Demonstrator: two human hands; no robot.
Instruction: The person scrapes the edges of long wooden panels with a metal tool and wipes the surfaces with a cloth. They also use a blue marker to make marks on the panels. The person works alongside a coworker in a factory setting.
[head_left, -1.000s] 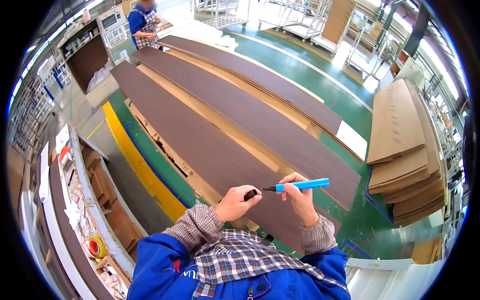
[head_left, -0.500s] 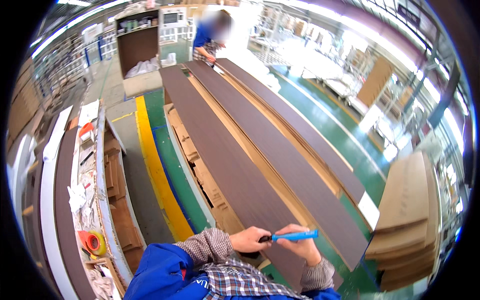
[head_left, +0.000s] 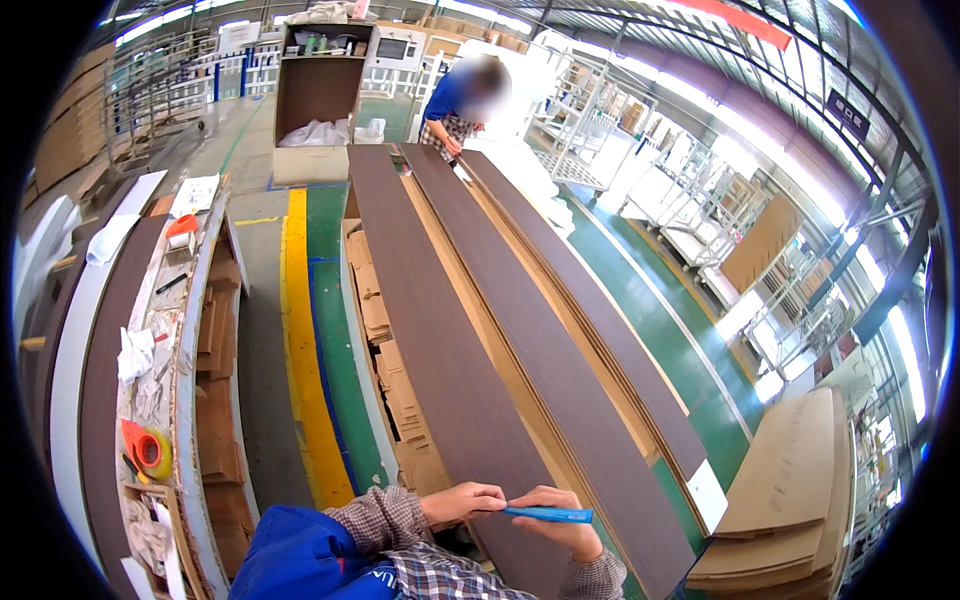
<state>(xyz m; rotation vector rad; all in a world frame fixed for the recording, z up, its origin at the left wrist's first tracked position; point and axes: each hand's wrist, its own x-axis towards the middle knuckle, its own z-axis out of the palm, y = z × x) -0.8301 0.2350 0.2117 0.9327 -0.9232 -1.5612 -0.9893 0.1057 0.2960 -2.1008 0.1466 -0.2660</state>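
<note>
Both my hands are over the near end of a long dark brown panel (head_left: 450, 400). A slim blue pen-shaped tool (head_left: 550, 514) lies across my right hand (head_left: 565, 525), whose fingers are closed around it. Its exact kind is unclear. My left hand (head_left: 462, 503) pinches the tool's left end, and the fingers hide that tip. To the right lie two more dark brown panels, the middle panel (head_left: 560, 400) and the far-right panel (head_left: 600, 330), with light brown strips showing between them.
Left stands a cluttered bench (head_left: 180, 345) with tape dispensers (head_left: 150, 453) and a white rag (head_left: 135, 355). Cardboard sheets (head_left: 775, 480) are stacked at the right. A co-worker (head_left: 455, 105) leans over the panels' far end. A yellow floor stripe (head_left: 300, 350) runs along the left.
My view has tilted up and shifted, so the scene sits differently. The blue tool has turned slightly, its right end now lower, and its dark left part is now covered by my fingers.
</note>
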